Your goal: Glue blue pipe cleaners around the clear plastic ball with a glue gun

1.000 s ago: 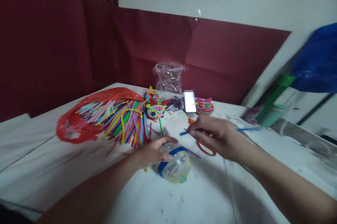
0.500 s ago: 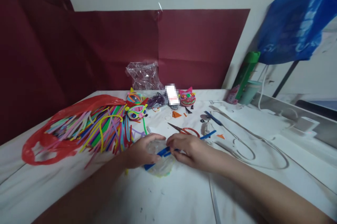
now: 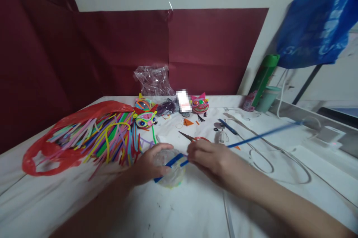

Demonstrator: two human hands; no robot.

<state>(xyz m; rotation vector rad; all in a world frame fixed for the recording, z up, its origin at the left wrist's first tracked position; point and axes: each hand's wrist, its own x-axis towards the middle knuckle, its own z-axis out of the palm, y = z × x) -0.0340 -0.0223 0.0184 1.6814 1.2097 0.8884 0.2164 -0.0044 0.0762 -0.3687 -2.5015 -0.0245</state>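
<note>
My left hand is wrapped round the side of a clear, rounded plastic shell on the table, its thumb pressing over a blue strip that crosses the top. Just to the right, my right hand pinches a long blue pipe cleaner. One end of it reaches the shell beside the strip; the other stretches far to the right, smeared by motion. Whether that end is fixed to the shell I cannot tell. Behind my right hand lie red-handled scissors, their handles partly covered.
At the left, a red plastic bag spills many coloured pipe cleaners. Decorated animal faces and a pink one stand at the back near a phone. A blue-handled tool and a white cable lie right.
My right hand has shifted slightly right, away from the shell. The blue pipe cleaner's free part now reaches much farther right. My left hand stays on the shell.
</note>
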